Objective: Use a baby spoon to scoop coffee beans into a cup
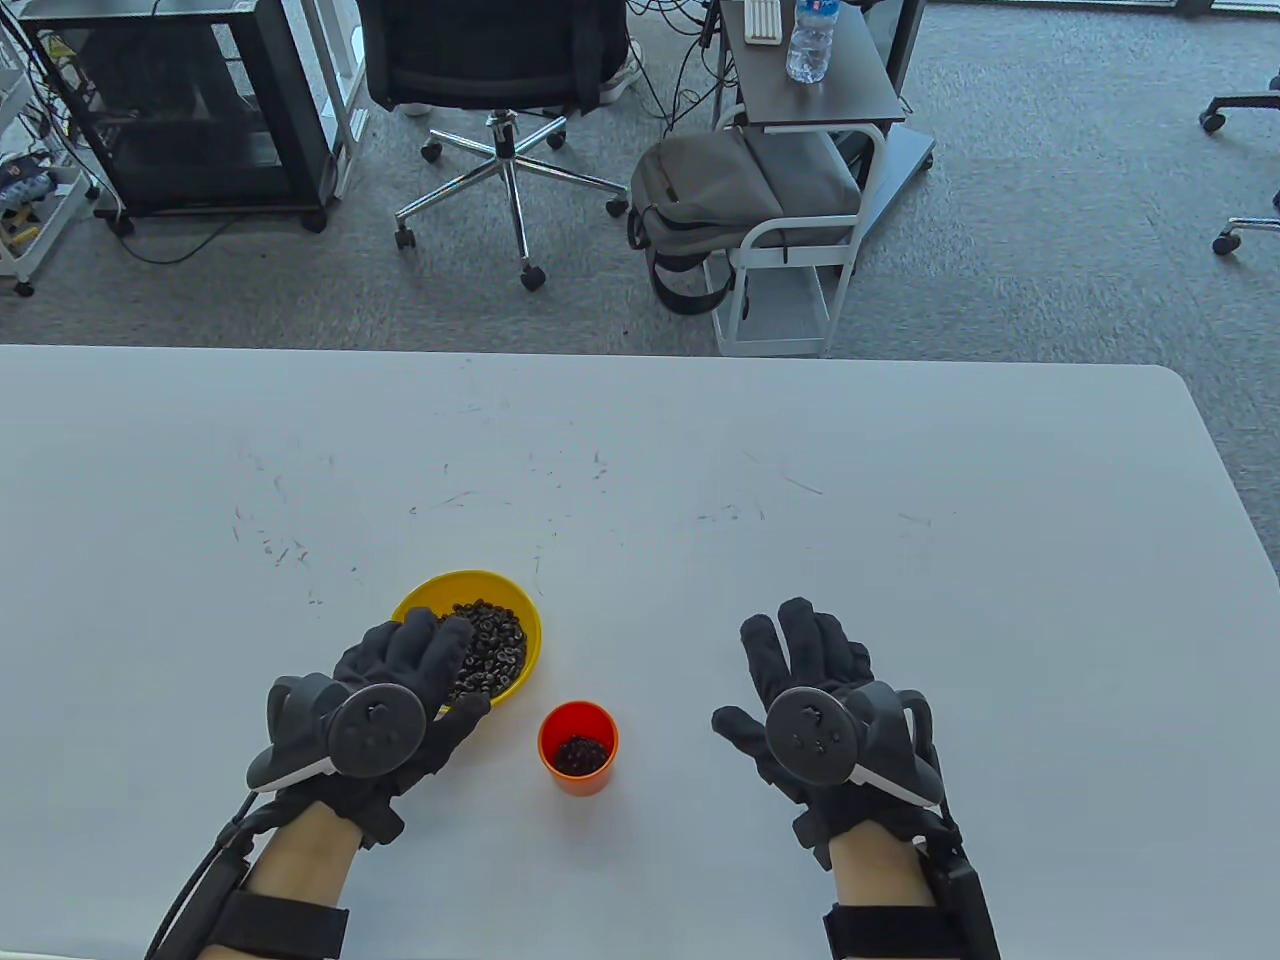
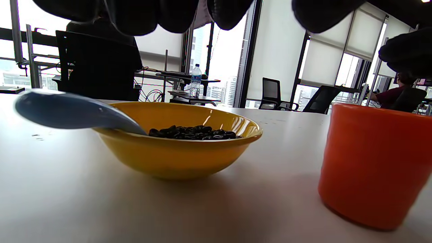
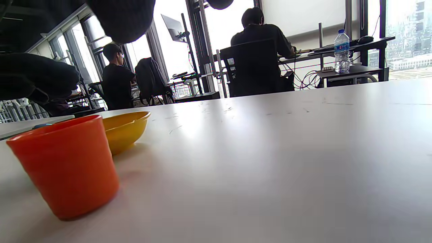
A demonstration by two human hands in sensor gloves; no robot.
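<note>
A yellow bowl point(image 1: 505, 598) of coffee beans point(image 1: 492, 645) sits on the white table point(image 1: 900, 500). An orange cup point(image 1: 560, 775) with some beans point(image 1: 582, 755) in it stands just to the bowl's right front. My left hand point(image 1: 455, 665) hovers over the bowl's near left rim with its fingers spread and holds nothing. In the left wrist view a blue baby spoon point(image 2: 67, 111) rests in the bowl point(image 2: 175, 152), its handle sticking out to the left, below my fingers. The spoon is hidden in the table view. My right hand point(image 1: 770, 670) is open and empty right of the cup.
The table's far edge runs across the middle of the table view. Beyond it stand an office chair point(image 1: 500, 60), a grey backpack point(image 1: 740, 190) and a small side table with a water bottle point(image 1: 810, 40). The cup point(image 3: 67, 165) and bowl point(image 3: 125, 130) also show in the right wrist view.
</note>
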